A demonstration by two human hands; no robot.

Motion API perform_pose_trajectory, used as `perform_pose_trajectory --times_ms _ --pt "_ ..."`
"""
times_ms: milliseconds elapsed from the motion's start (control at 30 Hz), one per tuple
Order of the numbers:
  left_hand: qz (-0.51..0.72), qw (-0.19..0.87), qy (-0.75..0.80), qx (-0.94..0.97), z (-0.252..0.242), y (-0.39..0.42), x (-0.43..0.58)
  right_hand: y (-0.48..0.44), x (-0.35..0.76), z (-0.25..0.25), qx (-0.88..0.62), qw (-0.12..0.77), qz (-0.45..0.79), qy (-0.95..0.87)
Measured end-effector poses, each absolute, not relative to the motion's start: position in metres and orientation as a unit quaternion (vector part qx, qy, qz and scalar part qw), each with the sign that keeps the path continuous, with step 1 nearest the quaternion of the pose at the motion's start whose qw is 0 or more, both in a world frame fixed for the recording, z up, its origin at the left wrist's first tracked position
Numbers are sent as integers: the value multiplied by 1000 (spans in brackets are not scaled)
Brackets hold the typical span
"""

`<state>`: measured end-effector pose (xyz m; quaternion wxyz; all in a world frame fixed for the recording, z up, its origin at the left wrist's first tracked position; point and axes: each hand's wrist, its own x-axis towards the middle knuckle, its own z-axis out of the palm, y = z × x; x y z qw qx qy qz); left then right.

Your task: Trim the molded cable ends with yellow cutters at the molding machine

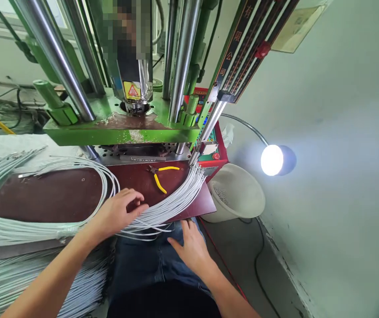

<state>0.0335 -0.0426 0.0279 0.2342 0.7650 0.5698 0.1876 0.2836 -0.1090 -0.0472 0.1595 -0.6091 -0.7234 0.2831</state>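
A thick bundle of white cables (176, 198) loops across a dark red work board (56, 194) and ends near the base of a green press machine (123, 123). My left hand (119, 212) lies on the bundle with its fingers curled over the cables near the board's front edge. My right hand (189, 245) rests lower, by my lap, fingers stretched out flat and touching the loose cable ends. Yellow-handled cutters (161, 176) lie on the board just behind the cables.
A white plastic basin (239, 194) stands on the floor to the right of the board. A lit gooseneck lamp (272, 160) hangs above it by the wall. More white cables (26, 274) are piled at the lower left. Steel columns rise from the press.
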Motion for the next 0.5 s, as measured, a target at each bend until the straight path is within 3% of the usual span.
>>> perform_pose_trajectory --times_ms 100,200,367,500 --pt "181 268 537 779 26 -66 37 -106 272 -57 -567 228 319 -724" --pt "192 268 546 770 21 -79 37 -103 277 -49 -540 223 344 -735" --pt "201 261 528 782 25 -80 39 -93 316 7 -473 207 393 -761" --pt "244 245 528 775 33 -75 43 -73 336 54 -450 204 297 -817"
